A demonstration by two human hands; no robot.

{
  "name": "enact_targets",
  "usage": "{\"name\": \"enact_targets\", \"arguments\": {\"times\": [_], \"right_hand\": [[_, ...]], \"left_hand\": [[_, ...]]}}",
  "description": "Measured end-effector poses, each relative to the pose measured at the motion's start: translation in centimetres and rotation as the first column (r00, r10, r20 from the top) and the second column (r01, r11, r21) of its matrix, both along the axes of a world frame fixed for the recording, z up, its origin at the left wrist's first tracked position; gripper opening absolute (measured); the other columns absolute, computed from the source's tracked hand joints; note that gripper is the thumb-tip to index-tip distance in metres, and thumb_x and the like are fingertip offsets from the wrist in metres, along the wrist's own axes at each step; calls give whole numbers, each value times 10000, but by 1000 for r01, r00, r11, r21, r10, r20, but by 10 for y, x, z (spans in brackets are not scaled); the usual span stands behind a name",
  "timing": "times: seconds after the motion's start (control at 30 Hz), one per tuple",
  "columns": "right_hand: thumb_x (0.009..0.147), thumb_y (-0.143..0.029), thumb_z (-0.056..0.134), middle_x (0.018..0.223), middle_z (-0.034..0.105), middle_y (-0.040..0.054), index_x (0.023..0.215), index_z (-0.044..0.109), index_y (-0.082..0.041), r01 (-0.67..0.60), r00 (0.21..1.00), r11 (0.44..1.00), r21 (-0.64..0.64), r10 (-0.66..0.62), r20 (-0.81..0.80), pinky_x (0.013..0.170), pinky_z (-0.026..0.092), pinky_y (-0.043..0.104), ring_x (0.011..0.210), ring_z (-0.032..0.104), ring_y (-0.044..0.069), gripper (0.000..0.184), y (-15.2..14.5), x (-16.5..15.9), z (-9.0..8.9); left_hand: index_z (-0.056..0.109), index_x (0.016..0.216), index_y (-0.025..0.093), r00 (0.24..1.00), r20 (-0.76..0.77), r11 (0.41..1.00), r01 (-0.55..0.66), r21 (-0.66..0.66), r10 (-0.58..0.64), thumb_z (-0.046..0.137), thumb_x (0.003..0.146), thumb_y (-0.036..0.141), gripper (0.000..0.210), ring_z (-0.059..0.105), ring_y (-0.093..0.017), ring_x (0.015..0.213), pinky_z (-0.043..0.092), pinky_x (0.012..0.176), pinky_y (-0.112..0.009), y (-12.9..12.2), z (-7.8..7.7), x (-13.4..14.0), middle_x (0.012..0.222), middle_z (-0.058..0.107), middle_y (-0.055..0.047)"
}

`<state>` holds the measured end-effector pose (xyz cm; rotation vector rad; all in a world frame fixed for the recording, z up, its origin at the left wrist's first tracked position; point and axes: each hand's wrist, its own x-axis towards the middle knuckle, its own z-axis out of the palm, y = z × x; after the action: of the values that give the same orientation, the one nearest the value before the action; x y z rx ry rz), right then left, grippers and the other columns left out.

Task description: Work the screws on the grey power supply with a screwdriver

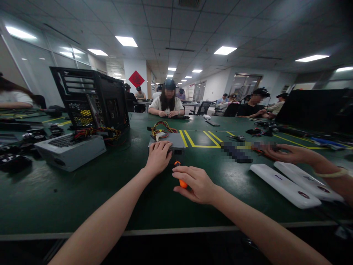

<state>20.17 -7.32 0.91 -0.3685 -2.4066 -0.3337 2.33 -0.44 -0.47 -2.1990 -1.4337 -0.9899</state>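
Green table (82, 198) in a busy workshop: left hand (158, 157) rests flat on a grey power supply (172, 141); right hand (197, 184), just behind, grips an orange-handled screwdriver (180, 176) pointing toward it.

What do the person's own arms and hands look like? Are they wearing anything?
Both forearms are bare up to the picture's edge: no sleeves show. The left hand and right hand wear no gloves, and no rings or watch can be seen. The bracelet belongs to another person's wrist.
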Motion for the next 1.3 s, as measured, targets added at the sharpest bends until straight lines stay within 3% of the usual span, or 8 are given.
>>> {"name": "enact_targets", "arguments": {"times": [0.23, 0.37, 0.5, 0.7, 0.8, 0.93, 1.1, 1.3], "right_hand": [[891, -310, 395, 1106, 564, 142, 1131, 467, -131, -25, 1000, 998, -49, 26, 5, 785, 506, 330, 1013, 566, 212, 308, -1, 2, 2], [873, -364, 455, 1023, 602, 136, 1054, 473, -138, -12, 999, 1000, -13, 11, -48, 752, 518, 328, 953, 599, 215, 290, 0, 0, 0], [834, -444, 499, 984, 611, 129, 992, 450, -154, -21, 995, 998, -61, 15, -96, 740, 520, 318, 953, 600, 213, 334, 2, 0, -3], [859, -326, 452, 1099, 565, 134, 1140, 449, -155, -2, 1000, 999, -43, 3, 19, 776, 502, 330, 997, 574, 215, 329, -1, 1, 1], [850, -326, 482, 1050, 589, 130, 1073, 482, -149, 2, 1000, 1000, -9, -2, -8, 745, 509, 328, 938, 596, 214, 284, -2, 1, 1], [822, -354, 510, 1025, 592, 133, 1033, 467, -133, -42, 998, 995, -89, 38, -50, 759, 508, 320, 954, 584, 212, 308, 0, 2, -1], [856, -317, 444, 1137, 524, 142, 1168, 438, -147, -29, 997, 994, -105, 36, 64, 801, 488, 337, 1038, 537, 218, 355, -1, 2, 1], [816, -398, 540, 1034, 581, 136, 1003, 456, -146, -20, 1000, 995, -96, 18, -20, 747, 507, 320, 947, 590, 217, 325, 1, 1, -5]], "left_hand": [[503, 1137, 232, 1000, -8, 1000, -3, 7, 3, 424, 838, 255, 310, 438, -229, 1101, 278, 938, -412, 1, -1, 0, 1180, 536, -59], [502, 1135, 228, 1000, -6, 1000, -5, 10, 5, 425, 839, 260, 308, 441, -229, 1097, 282, 934, -409, 1, 0, 0, 1172, 540, -59], [507, 1131, 232, 1000, -2, 1000, -10, 2, 10, 428, 834, 258, 308, 442, -230, 1095, 281, 937, -411, 1, 0, 1, 1171, 540, -62], [509, 1120, 230, 1000, -2, 1000, -11, 5, 11, 437, 832, 259, 298, 441, -232, 1092, 289, 927, -413, 0, 1, 2, 1169, 540, -59], [509, 1116, 228, 1000, -3, 1000, -15, 4, 15, 437, 834, 257, 293, 440, -233, 1093, 289, 926, -414, 0, 1, 2, 1169, 541, -59], [508, 1119, 226, 1000, -5, 1000, -19, 3, 19, 432, 835, 259, 295, 443, -236, 1088, 290, 923, -416, 0, 0, 1, 1166, 543, -60], [509, 1113, 230, 1000, -3, 1000, -19, 13, 19, 439, 834, 256, 289, 441, -234, 1089, 287, 924, -413, 0, 0, 1, 1169, 541, -52], [507, 1117, 226, 1000, -7, 1000, -18, 10, 18, 435, 837, 263, 291, 444, -229, 1085, 286, 926, -408, 0, 1, 2, 1163, 542, -57]]}}
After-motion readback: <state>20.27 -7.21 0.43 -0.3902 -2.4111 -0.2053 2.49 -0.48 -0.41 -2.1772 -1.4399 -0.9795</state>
